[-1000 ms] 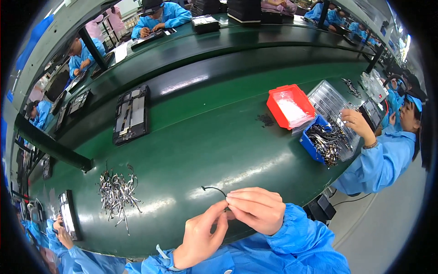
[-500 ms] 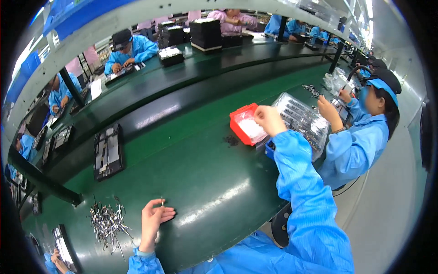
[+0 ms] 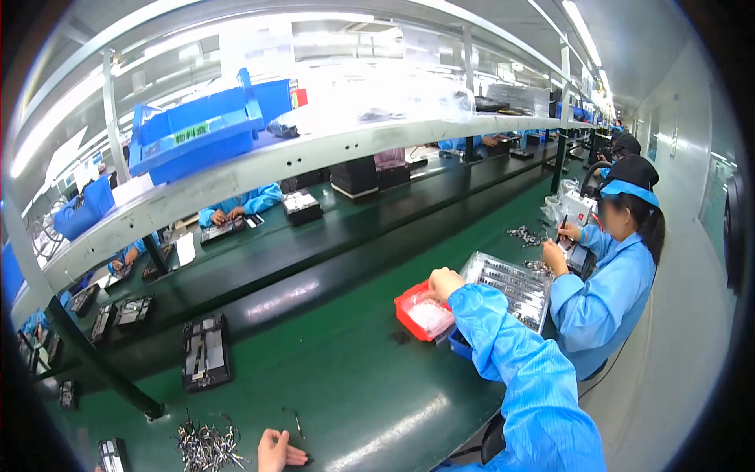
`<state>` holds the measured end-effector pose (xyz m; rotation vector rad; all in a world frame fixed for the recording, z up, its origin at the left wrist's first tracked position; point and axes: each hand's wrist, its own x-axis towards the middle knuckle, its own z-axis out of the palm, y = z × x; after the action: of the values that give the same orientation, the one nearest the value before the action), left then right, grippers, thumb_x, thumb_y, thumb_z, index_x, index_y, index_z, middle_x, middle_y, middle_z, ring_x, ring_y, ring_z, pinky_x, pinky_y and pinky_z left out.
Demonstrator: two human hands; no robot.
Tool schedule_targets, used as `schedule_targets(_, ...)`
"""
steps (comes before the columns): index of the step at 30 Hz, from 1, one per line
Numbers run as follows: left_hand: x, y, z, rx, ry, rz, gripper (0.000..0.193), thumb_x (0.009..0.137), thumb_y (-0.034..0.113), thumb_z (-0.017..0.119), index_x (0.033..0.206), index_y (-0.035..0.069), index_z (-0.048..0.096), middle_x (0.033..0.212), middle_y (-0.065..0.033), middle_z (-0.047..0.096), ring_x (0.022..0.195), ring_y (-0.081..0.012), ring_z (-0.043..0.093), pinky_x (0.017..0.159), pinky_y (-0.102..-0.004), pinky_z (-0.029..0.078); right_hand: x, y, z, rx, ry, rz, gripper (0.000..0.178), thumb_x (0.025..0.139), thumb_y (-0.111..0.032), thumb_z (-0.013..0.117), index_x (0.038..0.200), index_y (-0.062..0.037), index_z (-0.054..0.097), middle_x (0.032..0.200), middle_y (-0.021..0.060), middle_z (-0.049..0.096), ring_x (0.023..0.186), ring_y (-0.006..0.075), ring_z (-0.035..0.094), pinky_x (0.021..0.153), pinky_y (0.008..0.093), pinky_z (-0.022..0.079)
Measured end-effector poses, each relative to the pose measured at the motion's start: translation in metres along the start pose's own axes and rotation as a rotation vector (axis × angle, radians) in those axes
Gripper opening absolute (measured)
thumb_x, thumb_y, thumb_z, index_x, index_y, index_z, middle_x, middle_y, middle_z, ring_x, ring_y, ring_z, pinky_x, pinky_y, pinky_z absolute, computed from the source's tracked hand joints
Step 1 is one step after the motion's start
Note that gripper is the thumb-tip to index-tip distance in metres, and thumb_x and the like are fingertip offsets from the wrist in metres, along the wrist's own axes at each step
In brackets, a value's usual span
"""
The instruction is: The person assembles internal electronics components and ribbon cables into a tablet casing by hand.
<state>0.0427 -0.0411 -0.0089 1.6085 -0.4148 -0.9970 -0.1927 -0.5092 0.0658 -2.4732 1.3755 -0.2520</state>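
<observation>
At the bottom edge, my left hand rests low over the green bench, fingers partly stretched out to the right. A short thin cable lies just above its fingertips, seemingly apart from them. To its left is a tangled pile of small black and silver cables. My right hand reaches over the far rim of a red bin, which holds clear plastic bags or film. Its fingers are bent together, and what they hold, if anything, is hidden.
A clear tray of small parts and a blue bin adjoin the red bin. A co-worker sits at the right. One open black device lies left of centre. Above runs a metal shelf rail carrying blue bins.
The view has tilted upward, so the bench sits lower and the shelf shows. My right hand stays at the red bin. The small cable now shows apart from my left fingertips.
</observation>
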Motion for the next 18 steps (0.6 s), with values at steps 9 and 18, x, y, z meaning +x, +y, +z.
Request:
schedule_targets(9,-0.039,0.028,-0.013,0.014,0.224,0.167,0.018,0.1,0.022,0.049,0.105,0.004,0.05,0.074,-0.0162,0.066,0.059,-0.0233,0.067,0.051,-0.0296,0.055,0.02,-0.02,-0.142,0.405,0.611,-0.327,0.009,0.07,-0.015,0.076,0.071,-0.0058,0.073,0.062,0.0073,0.069,0.056,0.0166,0.067,0.061,0.0314,0.055)
schedule_targets(18,-0.04,0.048,-0.005,0.07,0.249,0.32,0.014,0.099,0.017,0.051,0.102,0.004,0.053,0.077,-0.0143,0.066,0.061,-0.0204,0.066,0.054,-0.0284,0.055,0.124,-0.041,-0.307,0.258,1.017,-0.695,0.022,0.09,-0.015,0.056,0.105,-0.0021,0.066,0.1,0.0116,0.069,0.093,0.0213,0.066,0.081,0.0323,0.05)
